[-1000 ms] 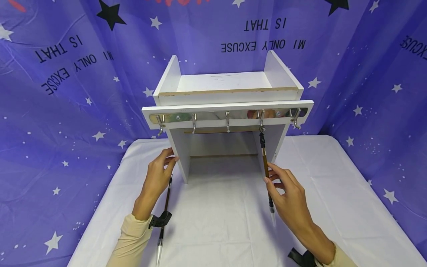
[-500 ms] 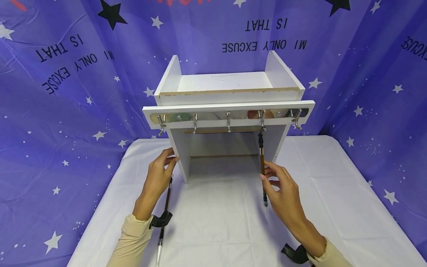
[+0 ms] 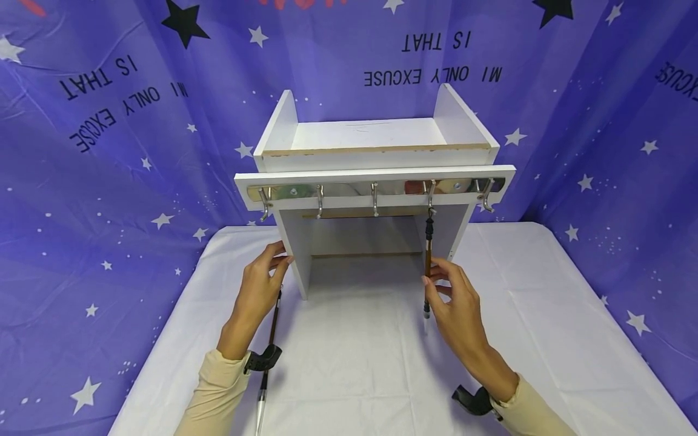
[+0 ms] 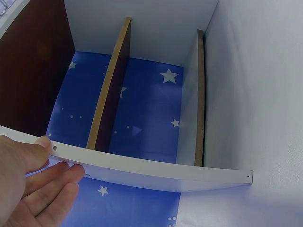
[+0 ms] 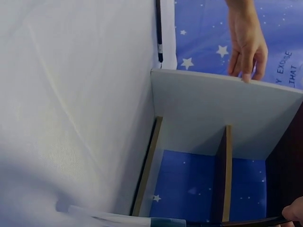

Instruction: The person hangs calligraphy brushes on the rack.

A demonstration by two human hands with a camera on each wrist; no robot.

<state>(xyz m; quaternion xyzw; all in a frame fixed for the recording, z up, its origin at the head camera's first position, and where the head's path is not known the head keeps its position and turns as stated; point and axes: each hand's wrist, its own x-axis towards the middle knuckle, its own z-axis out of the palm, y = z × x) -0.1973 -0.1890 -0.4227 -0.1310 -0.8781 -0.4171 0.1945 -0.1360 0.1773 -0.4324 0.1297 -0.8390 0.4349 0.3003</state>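
In the head view my right hand (image 3: pixel 457 309) pinches the brown handle of a calligraphy brush (image 3: pixel 428 251), which hangs nearly upright, its clear capped tip downward. The loop at its top meets the lower end of the second metal hook (image 3: pixel 431 195) from the right. My left hand (image 3: pixel 256 290) holds the front edge of the left side panel of a white shelf rack (image 3: pixel 376 160). The left wrist view shows its thumb on one face of that panel (image 4: pixel 142 165) and the fingers on the other. A second brush (image 3: pixel 274 318) lies beneath my left wrist.
A metal strip with several hooks runs along the rack's front rail (image 3: pixel 349 200). White cloth (image 3: pixel 349 363) covers the table. A purple star-printed curtain (image 3: pixel 136 212) surrounds it at the back and sides.
My right hand has moved left and slightly away from me. The lower end of the brush has swung left with it, bringing it closer to vertical. The left hand stays in place.
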